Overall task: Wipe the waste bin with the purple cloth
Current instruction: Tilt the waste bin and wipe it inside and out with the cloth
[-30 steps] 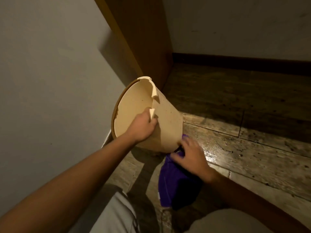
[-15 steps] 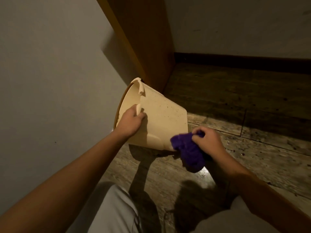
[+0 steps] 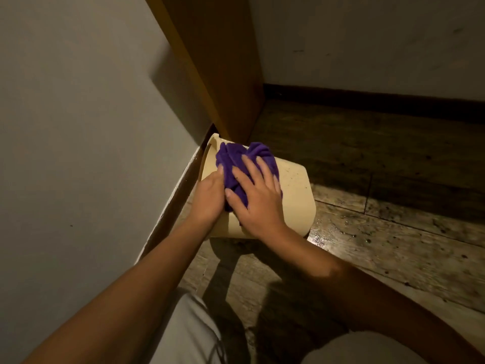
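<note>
Worn wooden floorboards (image 3: pixel 380 248), speckled with dirt and wet-looking where light is reflected, are recorded in a narrow corner bounded by a pale wall (image 3: pixel 78 127) and a wooden panel (image 3: pixel 215 61). Item one: waste bin (image 3: pixel 294 195), cream plastic, laid on its side with the rim turned toward the wall; this attitude appears chosen so that the outer wall is presented upward for wiping. Dark specks are noted on the bin's surface beyond the fingertips. Item two: purple cloth (image 3: pixel 244 164), bunched, pressed onto the upper side of the bin, with loose folds gathered ahead of the fingers and the rest trapped beneath them. Right hand (image 3: pixel 258 200): laid flat, fingers spread and extended over the cloth, nothing clenched; the spread is judged to distribute pressure across the wad. Left hand (image 3: pixel 210 198): set just beside the right, thumb touching the cloth's near edge, fingers curled down over the bin near its rim, apparently to keep it from rolling; how tightly they are closed cannot be told. Wiping is judged to be at an early stage.
</note>
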The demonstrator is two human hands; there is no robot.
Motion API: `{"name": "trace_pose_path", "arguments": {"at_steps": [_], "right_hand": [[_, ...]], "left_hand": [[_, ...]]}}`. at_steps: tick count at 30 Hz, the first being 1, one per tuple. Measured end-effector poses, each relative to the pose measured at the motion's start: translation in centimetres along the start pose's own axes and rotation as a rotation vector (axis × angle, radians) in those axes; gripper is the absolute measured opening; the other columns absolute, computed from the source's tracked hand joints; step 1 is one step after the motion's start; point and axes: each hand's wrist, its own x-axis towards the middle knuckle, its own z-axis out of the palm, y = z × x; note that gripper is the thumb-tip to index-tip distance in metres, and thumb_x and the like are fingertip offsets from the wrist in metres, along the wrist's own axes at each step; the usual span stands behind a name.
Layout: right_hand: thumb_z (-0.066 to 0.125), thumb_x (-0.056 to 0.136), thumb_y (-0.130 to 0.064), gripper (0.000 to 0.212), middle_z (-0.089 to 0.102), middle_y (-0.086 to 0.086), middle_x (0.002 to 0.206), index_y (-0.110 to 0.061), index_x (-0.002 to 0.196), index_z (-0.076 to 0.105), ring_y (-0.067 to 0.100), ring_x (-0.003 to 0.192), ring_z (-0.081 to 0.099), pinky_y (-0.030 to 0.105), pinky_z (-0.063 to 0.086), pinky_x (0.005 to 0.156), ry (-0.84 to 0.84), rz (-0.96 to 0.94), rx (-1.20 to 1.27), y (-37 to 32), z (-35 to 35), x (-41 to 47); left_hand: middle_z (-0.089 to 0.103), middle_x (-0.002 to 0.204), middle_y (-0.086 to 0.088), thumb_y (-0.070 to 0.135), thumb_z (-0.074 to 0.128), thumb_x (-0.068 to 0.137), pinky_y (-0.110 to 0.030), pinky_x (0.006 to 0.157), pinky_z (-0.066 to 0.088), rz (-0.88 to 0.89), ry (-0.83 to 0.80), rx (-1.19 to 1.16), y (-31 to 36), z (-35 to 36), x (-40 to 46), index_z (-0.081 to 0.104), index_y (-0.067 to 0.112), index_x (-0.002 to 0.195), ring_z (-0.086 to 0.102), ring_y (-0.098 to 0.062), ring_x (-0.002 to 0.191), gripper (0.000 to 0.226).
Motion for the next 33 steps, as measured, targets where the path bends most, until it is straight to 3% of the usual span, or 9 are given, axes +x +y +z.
{"name": "trace_pose_path", "arguments": {"at_steps": [3,8,14,19,24,27,30,33], "right_hand": [[0.026,0.104,-0.067,0.058,0.031,0.000,0.168,-0.036,0.148,0.047,0.031,0.158,0.015,0.065,0.019,0.121,0.020,0.038,-0.076,2.5,0.4,-0.1],[0.028,0.104,-0.064,0.062,0.036,0.001,0.166,-0.029,0.145,0.056,0.031,0.157,0.016,0.062,0.021,0.121,0.026,0.168,-0.097,5.7,-0.2,0.0],[0.048,0.101,-0.054,0.051,0.051,0.013,0.151,-0.024,0.140,0.062,0.039,0.139,0.040,0.053,0.043,0.105,0.060,0.392,-0.200,11.5,-2.2,0.0],[0.054,0.103,-0.045,0.046,0.053,0.017,0.135,-0.020,0.141,0.059,0.038,0.120,0.055,0.043,0.046,0.093,0.078,0.684,-0.156,14.0,-3.6,-0.1],[0.068,0.093,-0.044,0.041,0.060,0.011,0.120,-0.020,0.125,0.068,0.030,0.109,0.058,0.033,0.043,0.083,0.283,0.311,-0.030,7.1,-5.3,2.1],[0.055,0.095,-0.051,0.040,0.063,0.009,0.120,-0.024,0.122,0.069,0.027,0.112,0.054,0.037,0.042,0.087,0.231,0.105,-0.107,1.1,-3.4,2.9],[0.041,0.103,-0.050,0.046,0.057,0.011,0.145,-0.028,0.136,0.064,0.034,0.142,0.040,0.055,0.033,0.112,0.127,0.097,-0.187,-0.4,-1.2,2.3],[0.030,0.102,-0.059,0.058,0.045,0.012,0.158,-0.032,0.148,0.052,0.038,0.152,0.026,0.062,0.021,0.119,0.039,0.207,-0.245,3.6,-1.2,1.9]], "left_hand": [[0.072,0.091,-0.014,0.040,0.040,0.110,-0.041,0.082,0.054,0.039,-0.022,0.070,0.1,0.3,-0.2,0.068,0.003,0.101,0.067,-0.022,0.084,0.047],[0.072,0.108,-0.014,0.045,0.044,0.107,-0.057,0.096,0.053,-0.040,-0.021,0.040,0.1,0.4,-0.7,0.065,0.009,0.116,0.068,-0.030,0.103,0.043],[0.069,0.113,-0.008,0.049,0.043,0.106,-0.054,0.100,0.052,-0.066,-0.045,0.048,-0.3,0.5,-1.0,0.064,0.010,0.117,0.064,-0.025,0.110,0.046],[0.068,0.107,-0.006,0.050,0.040,0.106,-0.047,0.096,0.054,-0.061,-0.019,0.073,-1.3,0.2,-0.8,0.065,0.011,0.111,0.064,-0.022,0.105,0.047],[0.067,0.100,-0.002,0.051,0.036,0.107,-0.036,0.081,0.051,-0.034,0.000,0.080,-1.8,0.5,-0.3,0.064,0.015,0.104,0.064,-0.019,0.100,0.046],[0.069,0.092,-0.009,0.047,0.034,0.109,-0.043,0.078,0.053,0.047,-0.004,0.072,-1.1,1.0,-0.5,0.066,0.012,0.099,0.067,-0.025,0.088,0.048],[0.069,0.084,-0.013,0.040,0.033,0.111,-0.050,0.073,0.054,0.145,0.023,0.074,-0.7,1.1,-0.8,0.066,0.006,0.098,0.066,-0.027,0.078,0.049],[0.070,0.091,-0.010,0.043,0.034,0.110,-0.052,0.078,0.057,0.131,0.009,0.182,-1.0,1.0,-0.9,0.064,0.007,0.104,0.068,-0.025,0.085,0.048]]}}
